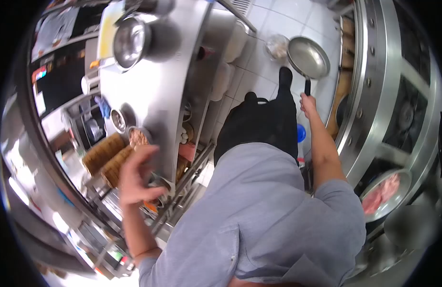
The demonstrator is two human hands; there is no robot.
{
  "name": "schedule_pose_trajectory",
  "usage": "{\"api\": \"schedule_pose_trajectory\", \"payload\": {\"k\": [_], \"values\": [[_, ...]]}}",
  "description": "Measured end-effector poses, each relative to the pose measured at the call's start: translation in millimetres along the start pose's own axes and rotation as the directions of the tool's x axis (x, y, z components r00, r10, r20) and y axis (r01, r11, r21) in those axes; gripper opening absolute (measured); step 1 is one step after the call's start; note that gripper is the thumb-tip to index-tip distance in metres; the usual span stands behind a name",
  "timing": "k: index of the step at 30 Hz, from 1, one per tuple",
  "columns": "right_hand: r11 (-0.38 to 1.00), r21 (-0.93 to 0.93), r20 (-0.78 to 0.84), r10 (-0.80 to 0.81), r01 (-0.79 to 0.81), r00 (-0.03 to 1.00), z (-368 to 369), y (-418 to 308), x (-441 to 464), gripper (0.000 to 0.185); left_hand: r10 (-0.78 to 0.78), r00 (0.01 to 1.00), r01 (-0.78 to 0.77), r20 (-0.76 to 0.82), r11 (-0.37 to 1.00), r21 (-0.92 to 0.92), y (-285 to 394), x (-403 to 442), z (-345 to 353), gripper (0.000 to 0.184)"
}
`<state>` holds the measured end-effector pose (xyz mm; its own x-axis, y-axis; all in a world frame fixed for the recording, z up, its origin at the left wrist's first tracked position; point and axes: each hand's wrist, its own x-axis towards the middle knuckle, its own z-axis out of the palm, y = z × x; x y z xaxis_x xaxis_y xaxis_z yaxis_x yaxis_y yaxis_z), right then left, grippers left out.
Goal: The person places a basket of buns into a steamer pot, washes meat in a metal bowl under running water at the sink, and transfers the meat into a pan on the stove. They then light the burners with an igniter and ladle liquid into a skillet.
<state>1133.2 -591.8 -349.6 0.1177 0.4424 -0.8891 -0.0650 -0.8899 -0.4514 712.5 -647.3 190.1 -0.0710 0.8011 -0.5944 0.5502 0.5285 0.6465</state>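
My right hand (308,105) is closed round the black handle of a frying pan (309,58), held out over the tiled floor beside the stove. The inside of the pan looks bare and shiny. On the other side, my left hand (134,177) is raised with fingers apart and nothing in it. It is near the end of the steel counter (158,91), close to a small bowl of pinkish food pieces (138,137). Whether it touches anything there I cannot tell.
Brown ribbed rolls or stacks (103,154) lie by the counter's end. A steel bowl (130,43) and a smaller metal container (118,119) stand on the counter. Along the right runs a stove (374,91), with a pan of raw meat (384,195). A clear bag or container (277,46) is on the floor.
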Motion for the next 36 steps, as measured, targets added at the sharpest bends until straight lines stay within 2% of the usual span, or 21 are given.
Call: {"api": "schedule_pose_trajectory", "payload": {"k": [3, 5, 7, 9, 11, 13, 14, 15, 16, 18, 19, 20, 21, 22, 24, 25, 27, 29, 31, 33, 36], "values": [[0.995, 0.098, 0.011, 0.003, -0.004, 1.0, 14, 21, -16, 0.017, -0.241, 0.894, 0.365, 0.378, 0.88, -0.303, -103, 63, 90, 0.07], [0.992, 0.129, -0.037, 0.006, -0.002, 0.999, 26, 41, -32, 0.019, -0.32, 0.885, 0.412, 0.337, 0.877, -0.248, -176, 98, 144, 0.068], [0.992, 0.128, -0.054, 0.015, -0.008, 0.998, 34, 69, -41, 0.02, -0.429, 0.848, 0.511, 0.309, 0.818, -0.265, -240, 141, 175, 0.055], [0.992, 0.099, -0.099, -0.071, 0.08, 0.993, 43, 99, -47, 0.02, -0.572, 0.808, 0.588, 0.144, 0.765, -0.262, -309, 183, 195, 0.051], [0.996, 0.086, -0.128, -0.027, 0.038, 0.991, 50, 124, -54, 0.019, -0.659, 0.752, 0.606, 0.033, 0.67, -0.43, -364, 226, 203, 0.056], [0.999, 0.038, -0.204, 0.006, 0.002, 0.979, 54, 151, -60, 0.018, -0.578, 0.814, 0.366, -0.059, 0.588, -0.722, -389, 264, 211, 0.055], [0.999, 0.003, -0.213, -0.032, 0.034, 0.977, 53, 165, -60, 0.017, -0.651, 0.749, 0.37, -0.124, 0.567, -0.736, -403, 281, 208, 0.053], [0.998, -0.005, -0.215, -0.058, 0.058, 0.975, 54, 175, -59, 0.016, -0.709, 0.678, 0.359, -0.195, 0.551, -0.754, -412, 300, 202, 0.052], [0.999, -0.036, -0.236, -0.008, -0.001, 0.972, 53, 184, -59, 0.017, -0.714, 0.668, 0.362, -0.212, 0.56, -0.745, -421, 319, 197, 0.052], [1.0, 0.009, -0.23, 0.027, -0.026, 0.973, 50, 207, -53, 0.017, -0.769, 0.471, 0.304, -0.431, 0.601, -0.74, -430, 353, 186, 0.053], [0.997, -0.07, -0.228, -0.001, -0.016, 0.974, 45, 222, -46, 0.016, -0.765, 0.463, 0.295, -0.447, 0.609, -0.736, -435, 370, 180, 0.053], [0.999, -0.018, -0.22, 0.037, -0.042, 0.975, 46, 217, -50, 0.016, -0.757, 0.473, 0.286, -0.45, 0.615, -0.735, -441, 380, 172, 0.055], [0.99, -0.126, -0.25, 0.024, -0.057, 0.968, 44, 223, -45, 0.017, -0.75, 0.486, 0.275, -0.45, 0.619, -0.735, -441, 385, 166, 0.057], [0.993, -0.102, -0.244, 0.036, -0.062, 0.969, 40, 226, -41, 0.017, -0.745, 0.483, 0.266, -0.459, 0.625, -0.734, -439, 391, 164, 0.057], [0.996, -0.076, -0.238, 0.037, -0.056, 0.971, 34, 229, -36, 0.017, -0.782, 0.324, 0.288, -0.533, 0.618, -0.732, -429, 406, 164, 0.062], [0.995, -0.086, -0.224, 0.035, -0.055, 0.974, 30, 229, -35, 0.017, -0.782, 0.323, 0.277, -0.533, 0.617, -0.737, -425, 413, 165, 0.062], [0.992, -0.119, -0.196, 0.026, -0.05, 0.98, 25, 220, -38, 0.017, -0.8, 0.178, 0.356, -0.573, 0.596, -0.72, -428, 420, 165, 0.067], [0.978, -0.156, -0.23, 0.104, -0.142, 0.968, 20, 209, -41, 0.017, -0.826, 0.159, 0.357, -0.541, 0.559, -0.748, -437, 429, 152, 0.067], [0.982, -0.153, -0.203, 0.083, -0.115, 0.976, 13, 218, -35, 0.018, -0.846, 0.16, 0.347, -0.509, 0.531, -0.773, -438, 436, 141, 0.068], [0.985, -0.155, -0.187, 0.047, -0.077, 0.981, 12, 206, -35, 0.015, -0.815, 0.106, 0.378, -0.57, 0.564, -0.735, -436, 443, 135, 0.067], [0.987, -0.145, -0.184, 0.046, -0.073, 0.982, 12, 192, -34, 0.014, -0.793, 0.089, 0.377, -0.602, 0.586, -0.717, -439, 456, 129, 0.069]]}}
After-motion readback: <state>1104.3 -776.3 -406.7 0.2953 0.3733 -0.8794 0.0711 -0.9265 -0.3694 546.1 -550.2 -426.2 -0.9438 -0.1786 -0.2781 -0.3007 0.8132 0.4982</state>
